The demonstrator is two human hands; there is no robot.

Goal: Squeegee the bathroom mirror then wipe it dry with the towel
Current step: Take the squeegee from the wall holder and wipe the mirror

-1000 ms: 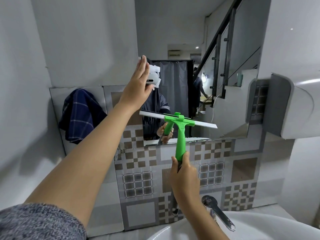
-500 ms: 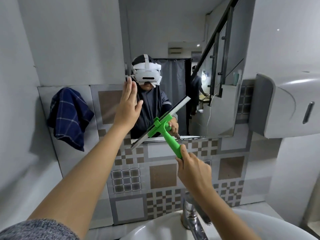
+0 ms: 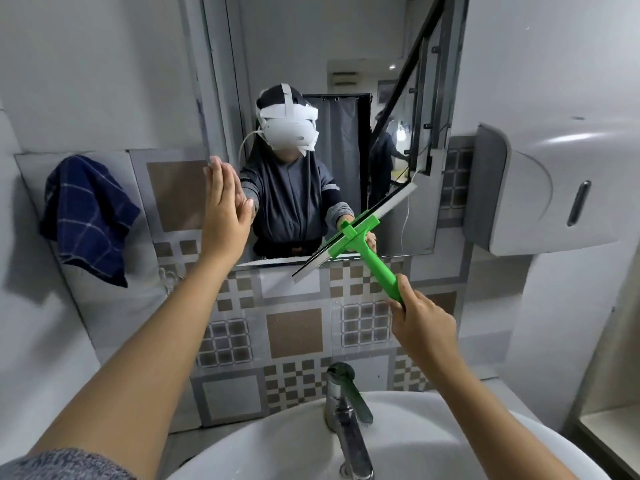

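Over on the left a blue checked towel (image 3: 88, 216) hangs on the wall, well clear of the mirror (image 3: 332, 98), and next to it the left hand (image 3: 225, 216) is flat, fingers straight and together, pressed at the mirror's lower left edge. Moving right, the green squeegee (image 3: 360, 237) sits tilted with its blade across the mirror's bottom right corner, right hand (image 3: 424, 325) wrapped tight around the handle end, all above the tap (image 3: 346, 410) and sink (image 3: 433, 441).

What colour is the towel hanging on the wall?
The towel is dark navy blue with thin pale check lines, seen in the head view.
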